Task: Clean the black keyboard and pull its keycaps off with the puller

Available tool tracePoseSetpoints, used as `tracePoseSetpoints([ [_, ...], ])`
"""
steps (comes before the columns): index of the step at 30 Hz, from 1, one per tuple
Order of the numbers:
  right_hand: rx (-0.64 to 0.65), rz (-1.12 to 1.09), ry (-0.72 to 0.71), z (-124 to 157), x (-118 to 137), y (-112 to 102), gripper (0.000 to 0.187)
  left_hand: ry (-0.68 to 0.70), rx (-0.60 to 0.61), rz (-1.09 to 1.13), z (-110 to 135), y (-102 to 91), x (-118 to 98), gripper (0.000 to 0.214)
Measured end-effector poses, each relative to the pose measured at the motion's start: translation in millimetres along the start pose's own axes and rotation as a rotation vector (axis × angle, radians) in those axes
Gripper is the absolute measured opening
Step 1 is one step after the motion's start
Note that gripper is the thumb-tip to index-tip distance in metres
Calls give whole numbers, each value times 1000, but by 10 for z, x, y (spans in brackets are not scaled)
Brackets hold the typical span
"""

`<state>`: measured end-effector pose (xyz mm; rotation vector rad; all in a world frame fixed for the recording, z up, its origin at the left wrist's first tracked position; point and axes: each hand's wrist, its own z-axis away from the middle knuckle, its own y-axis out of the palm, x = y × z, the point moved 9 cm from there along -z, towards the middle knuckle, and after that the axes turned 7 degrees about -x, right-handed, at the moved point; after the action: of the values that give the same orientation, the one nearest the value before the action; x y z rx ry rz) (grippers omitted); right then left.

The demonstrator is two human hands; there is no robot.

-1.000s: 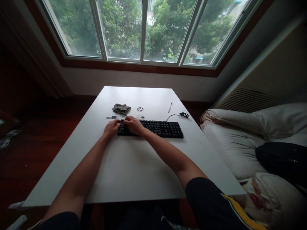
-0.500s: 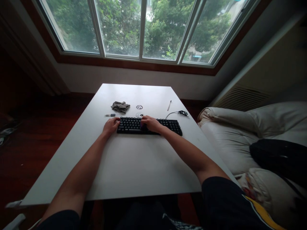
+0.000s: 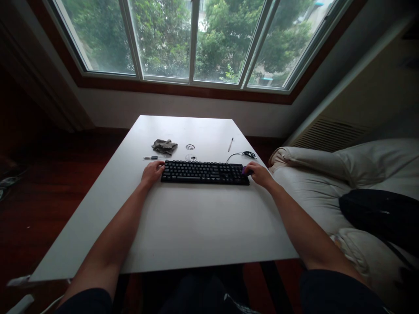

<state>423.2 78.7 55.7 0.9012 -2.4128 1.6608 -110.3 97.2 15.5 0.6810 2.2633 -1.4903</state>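
A black keyboard [image 3: 203, 172] lies flat across the middle of the white table [image 3: 196, 226]. At its left end my left hand [image 3: 152, 171] is closed on the edge, thumb and fingers against the side. My right hand [image 3: 259, 172] is at the keyboard's right end, its fingers closed round a small purple thing [image 3: 246, 171]. That purple thing is pressed against the rightmost keys; most of it is hidden by the fingers, so its kind cannot be told.
Behind the keyboard lie a crumpled grey cloth [image 3: 164, 146], a thin tool with a dark handle [image 3: 153, 157], two small round pieces, one a clear disc [image 3: 190, 158], a pen [image 3: 231, 144] and a coiled black cable [image 3: 249, 154]. A pale sofa [image 3: 304, 174] stands at the right.
My right hand has moved right along the keyboard, from its middle to its right end, with the purple thing in it. My left hand stays at the left end.
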Motion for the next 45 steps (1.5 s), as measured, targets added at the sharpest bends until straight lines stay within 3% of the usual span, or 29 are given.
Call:
tracePoseSetpoints([
  [3,-49,36,42,-26,2,-72,39,1,-9,-3,-3,-2,-6,32],
  [5,-78,37,21,-110,228,-8,37,-2,-10,-7,0,0,-9,31],
  [8,-65,-57,-94,-278,888,300,39,10,-14,-5,4,0,-28,32],
  [12,87,-227,-342,-456,2054,953,47,28,-12,-6,13,5,-42,35],
  [15,104,-291,-461,-609,2766,1327,48,27,-3,-9,17,5,-38,36],
  [17,107,-291,-495,-720,3080,1534,46,28,10,-5,17,5,-40,37],
  [20,120,-259,-501,-838,3285,1760,41,36,34,13,14,9,-48,36],
  [23,164,-234,-506,-834,3223,1838,41,35,33,28,8,7,-41,37],
  [26,180,-230,-510,-749,2976,1700,43,36,20,37,4,6,-34,36],
  [33,155,-228,-412,-395,1983,971,49,14,16,38,8,-21,-55,34],
  [40,-31,-91,-97,125,736,251,43,1,22,25,21,-41,-75,33],
  [45,-202,-110,32,321,380,52,36,9,22,11,14,-28,-71,33],
])
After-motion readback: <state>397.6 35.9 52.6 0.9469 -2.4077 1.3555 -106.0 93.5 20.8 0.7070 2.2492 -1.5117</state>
